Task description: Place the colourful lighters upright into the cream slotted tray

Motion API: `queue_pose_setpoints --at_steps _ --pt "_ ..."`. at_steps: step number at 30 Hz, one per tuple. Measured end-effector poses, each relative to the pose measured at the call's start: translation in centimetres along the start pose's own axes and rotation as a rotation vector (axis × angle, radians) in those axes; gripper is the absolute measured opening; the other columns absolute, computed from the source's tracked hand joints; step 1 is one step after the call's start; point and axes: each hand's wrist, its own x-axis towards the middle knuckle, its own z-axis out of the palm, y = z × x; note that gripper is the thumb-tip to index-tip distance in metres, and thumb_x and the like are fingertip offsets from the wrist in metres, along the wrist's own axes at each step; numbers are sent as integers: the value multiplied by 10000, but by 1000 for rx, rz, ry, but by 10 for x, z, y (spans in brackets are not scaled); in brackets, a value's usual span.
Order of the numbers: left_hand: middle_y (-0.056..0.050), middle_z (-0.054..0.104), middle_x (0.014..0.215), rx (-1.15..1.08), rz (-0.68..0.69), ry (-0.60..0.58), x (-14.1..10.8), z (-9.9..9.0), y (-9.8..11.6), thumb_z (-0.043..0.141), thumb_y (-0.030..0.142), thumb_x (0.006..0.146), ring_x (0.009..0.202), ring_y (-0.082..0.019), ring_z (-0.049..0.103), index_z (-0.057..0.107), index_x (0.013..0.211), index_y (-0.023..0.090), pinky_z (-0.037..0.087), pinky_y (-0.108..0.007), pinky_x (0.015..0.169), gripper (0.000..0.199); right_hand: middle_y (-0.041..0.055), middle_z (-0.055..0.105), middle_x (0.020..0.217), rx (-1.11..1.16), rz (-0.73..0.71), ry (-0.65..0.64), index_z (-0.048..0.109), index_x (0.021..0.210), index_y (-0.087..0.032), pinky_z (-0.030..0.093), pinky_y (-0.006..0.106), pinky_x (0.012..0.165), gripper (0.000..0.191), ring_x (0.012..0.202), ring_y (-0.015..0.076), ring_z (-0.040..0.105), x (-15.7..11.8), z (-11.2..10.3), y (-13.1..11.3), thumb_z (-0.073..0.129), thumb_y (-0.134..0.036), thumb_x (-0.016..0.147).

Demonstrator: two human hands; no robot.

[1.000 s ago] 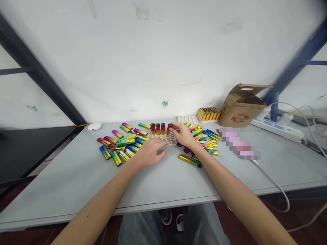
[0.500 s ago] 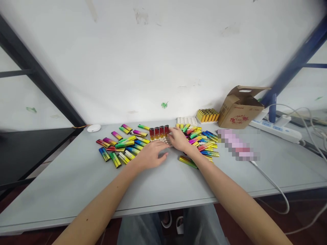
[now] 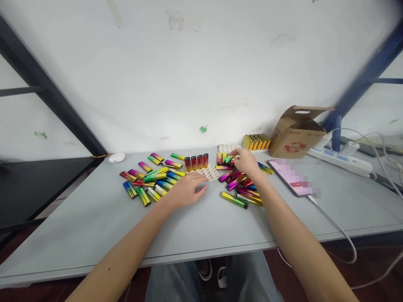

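My left hand [image 3: 188, 189] rests at the near edge of a white holed tray [image 3: 211, 173], its fingers stretched out and thumb apart, holding nothing. Several red-and-gold lighters [image 3: 199, 162] stand upright in a row along the tray's back edge. My right hand [image 3: 246, 162] reaches over the pile on the right, with fingertips pinched at the end of a green lighter [image 3: 228, 160]. Below it lie loose shiny lighters [image 3: 236, 181] in magenta, red and gold. Another spread of multicoloured lighters [image 3: 154, 174] lies left of the tray.
A second white holed tray [image 3: 227, 147] is by the wall, beside a block of upright gold lighters [image 3: 256, 141]. An open cardboard box [image 3: 297, 136], a phone [image 3: 291, 178] on a cable and a power strip [image 3: 341, 161] occupy the right. A white case [image 3: 116, 157] sits far left.
My right hand has moved right, from the tray to the pile of lighters, uncovering the tray's holes. My left hand has stayed at the tray's near edge.
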Motion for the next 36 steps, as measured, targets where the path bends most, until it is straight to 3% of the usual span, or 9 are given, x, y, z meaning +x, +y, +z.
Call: queue_pose_setpoints --at_steps 8,20,26,36 --pt "-80 703 1064 28 2 -30 0 -1 0 455 258 932 1051 -225 620 652 1074 190 488 -385 941 252 124 709 1011 -154 80 -115 723 1029 -215 446 361 816 379 989 294 623 -3 1 0 568 -80 711" --pt "-74 704 1063 26 1 -41 0 -1 2 454 256 935 1043 -227 620 648 1068 187 484 -382 926 245 102 693 1062 -181 31 -74 734 993 -224 439 369 846 346 1028 287 593 0 6 4 558 -110 717" --pt "-83 706 1060 12 7 -49 1 -2 1 450 257 936 1049 -230 618 651 1071 167 473 -385 938 258 104 670 1115 -209 -4 -129 732 1051 -236 439 372 870 348 1040 281 596 1 5 6 569 -188 746" --pt "-88 702 1081 3 -7 -60 1 -3 2 436 273 943 1062 -244 613 654 1070 168 459 -393 942 273 56 730 927 57 -26 -203 719 870 -203 494 301 806 157 871 199 658 7 4 22 650 -182 730"
